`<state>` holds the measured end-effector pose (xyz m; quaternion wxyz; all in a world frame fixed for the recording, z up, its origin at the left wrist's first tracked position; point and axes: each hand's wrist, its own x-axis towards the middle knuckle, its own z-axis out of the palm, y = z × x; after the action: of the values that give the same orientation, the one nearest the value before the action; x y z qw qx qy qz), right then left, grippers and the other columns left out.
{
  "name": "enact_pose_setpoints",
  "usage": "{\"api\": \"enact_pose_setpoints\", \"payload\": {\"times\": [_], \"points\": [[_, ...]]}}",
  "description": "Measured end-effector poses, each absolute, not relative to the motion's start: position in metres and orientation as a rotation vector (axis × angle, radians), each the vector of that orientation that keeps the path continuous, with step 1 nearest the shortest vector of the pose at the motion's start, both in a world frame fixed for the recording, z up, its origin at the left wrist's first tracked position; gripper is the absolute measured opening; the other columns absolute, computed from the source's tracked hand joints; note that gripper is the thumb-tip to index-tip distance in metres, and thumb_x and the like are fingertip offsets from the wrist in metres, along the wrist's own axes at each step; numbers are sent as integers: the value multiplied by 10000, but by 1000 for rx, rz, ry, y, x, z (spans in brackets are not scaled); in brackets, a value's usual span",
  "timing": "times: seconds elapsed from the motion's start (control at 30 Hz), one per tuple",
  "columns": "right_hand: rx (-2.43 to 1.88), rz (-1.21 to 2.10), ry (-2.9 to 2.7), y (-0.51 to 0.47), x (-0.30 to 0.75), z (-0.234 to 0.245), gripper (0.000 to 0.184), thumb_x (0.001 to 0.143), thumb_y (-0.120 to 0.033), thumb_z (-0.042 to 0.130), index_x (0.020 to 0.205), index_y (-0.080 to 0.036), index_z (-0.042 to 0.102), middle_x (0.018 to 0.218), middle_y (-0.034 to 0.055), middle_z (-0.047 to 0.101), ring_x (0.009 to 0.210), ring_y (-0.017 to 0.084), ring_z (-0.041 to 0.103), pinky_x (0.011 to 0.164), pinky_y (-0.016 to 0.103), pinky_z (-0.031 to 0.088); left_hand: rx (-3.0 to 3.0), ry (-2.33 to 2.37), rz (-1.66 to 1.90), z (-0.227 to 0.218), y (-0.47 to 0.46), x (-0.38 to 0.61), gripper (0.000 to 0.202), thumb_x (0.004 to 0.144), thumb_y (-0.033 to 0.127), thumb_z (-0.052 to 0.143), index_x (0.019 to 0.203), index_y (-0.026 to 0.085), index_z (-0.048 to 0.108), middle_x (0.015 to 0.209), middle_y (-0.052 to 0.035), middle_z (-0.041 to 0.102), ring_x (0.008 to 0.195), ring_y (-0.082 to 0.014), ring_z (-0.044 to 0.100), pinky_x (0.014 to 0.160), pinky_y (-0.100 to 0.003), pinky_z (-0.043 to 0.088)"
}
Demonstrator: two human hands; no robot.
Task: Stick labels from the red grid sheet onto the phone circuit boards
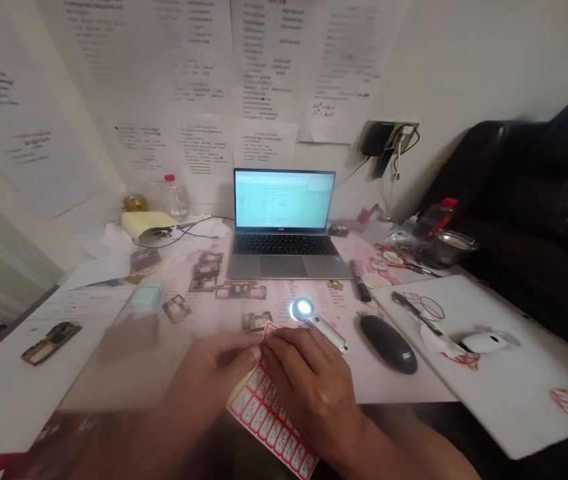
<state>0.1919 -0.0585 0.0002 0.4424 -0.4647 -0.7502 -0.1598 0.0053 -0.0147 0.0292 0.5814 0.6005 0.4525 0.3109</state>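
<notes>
A sheet of red-framed stickers (264,417) with handwriting on them slants down from the desk's front edge. Over its upper part lies my right hand (314,383), fingers bent and closed on the sheet. My left hand (214,367), slightly blurred, pinches at the sheet's top left edge, its thumb and fingertips close to the right hand's. What exactly sits between the left fingertips is too small to see. Just beyond the hands is a magnifying glass (331,335) with a lit lens. A small circuit board (257,322) lies right behind the fingertips.
An open laptop (281,257) stands at the back. More circuit boards (207,267) lie left of it, another board (51,342) at far left. On the right are a black mouse (389,343), a marker (360,281) and a white board (504,393) bearing tweezers-like tools and wires.
</notes>
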Motion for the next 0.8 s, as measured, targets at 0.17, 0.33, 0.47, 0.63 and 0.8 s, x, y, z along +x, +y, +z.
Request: {"api": "enact_pose_setpoints", "payload": {"times": [0.17,0.33,0.47,0.63,0.8], "points": [[-1110,-392,-1892,-61,195,4,186,1043,-72,638,1191,-147,721,1060,102,822,906,202,745,807,362,627,1439,1059,735,24,-14,4,353,907,493,751,1119,257,906,1184,-68,857,1149,-336,784,1102,-451,586],[-1099,-395,-1897,-62,194,4,190,1048,-69,633,1206,-146,705,1075,106,825,950,205,766,846,353,642,1422,1033,737,26,-14,6,340,916,478,756,1123,251,901,1191,-65,855,1163,-330,777,1114,-447,574],[-1136,-402,-1898,-60,193,1,160,1039,-66,642,1158,-164,686,1024,79,802,893,197,734,820,360,627,1366,960,721,29,-16,7,335,910,492,790,1103,238,890,1179,-72,852,1187,-326,762,1086,-417,569],[-1109,-454,-2008,-61,193,-2,114,1031,-67,655,1114,-141,678,997,92,787,860,221,709,765,378,594,1155,1083,693,26,-18,11,503,859,676,818,913,176,829,966,-93,825,945,-282,745,815,-346,560],[-1010,-470,-2148,-66,196,-8,100,1056,-80,620,1114,-126,688,992,111,785,917,238,733,821,378,611,1009,1163,550,21,-12,14,344,701,486,825,776,165,730,765,-30,709,739,-191,651,686,-292,465]]}}
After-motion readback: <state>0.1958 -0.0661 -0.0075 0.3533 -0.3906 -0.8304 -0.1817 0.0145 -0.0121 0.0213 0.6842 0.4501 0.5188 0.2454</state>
